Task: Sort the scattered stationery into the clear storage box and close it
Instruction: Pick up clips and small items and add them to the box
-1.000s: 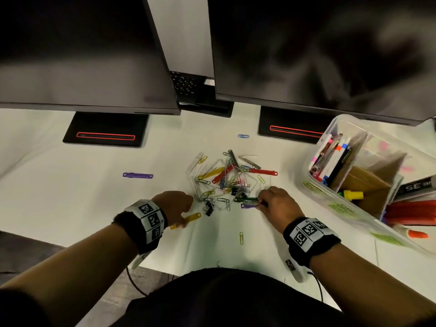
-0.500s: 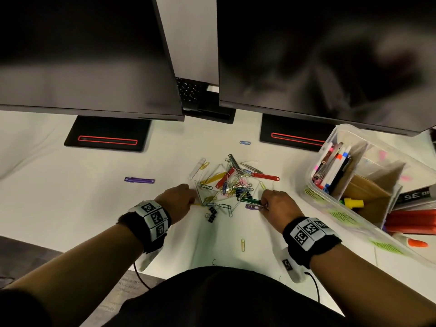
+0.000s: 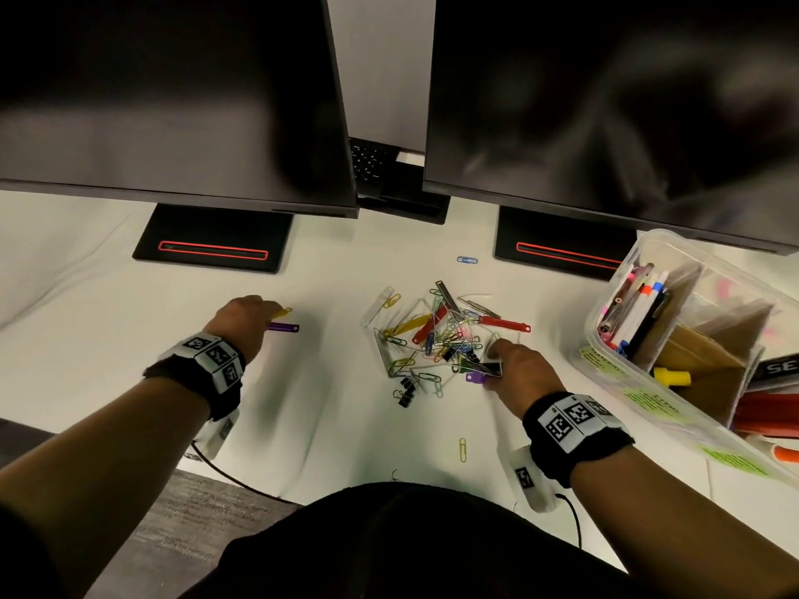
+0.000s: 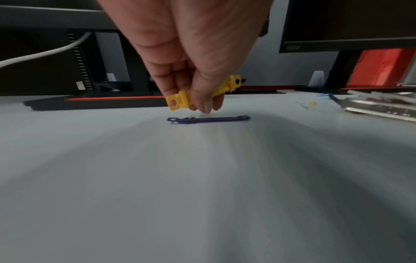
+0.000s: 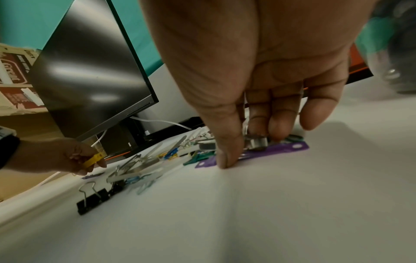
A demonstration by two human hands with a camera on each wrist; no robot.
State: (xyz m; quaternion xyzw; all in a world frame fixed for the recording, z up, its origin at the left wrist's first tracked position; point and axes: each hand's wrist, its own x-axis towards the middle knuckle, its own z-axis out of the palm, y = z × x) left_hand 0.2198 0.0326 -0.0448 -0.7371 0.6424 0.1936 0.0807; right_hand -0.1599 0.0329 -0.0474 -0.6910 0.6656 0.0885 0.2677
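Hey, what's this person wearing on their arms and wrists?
Both forearms are bare, no sleeves. Each wrist carries a black fabric band fitted with white blocks printed with black square codes. A small white unit hangs under each wrist, with a thin black cable trailing from it.

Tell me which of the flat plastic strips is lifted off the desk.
The yellow strip, pinched in the left hand. The purple strip beneath it, and the other purple one at the right hand, lie flat.
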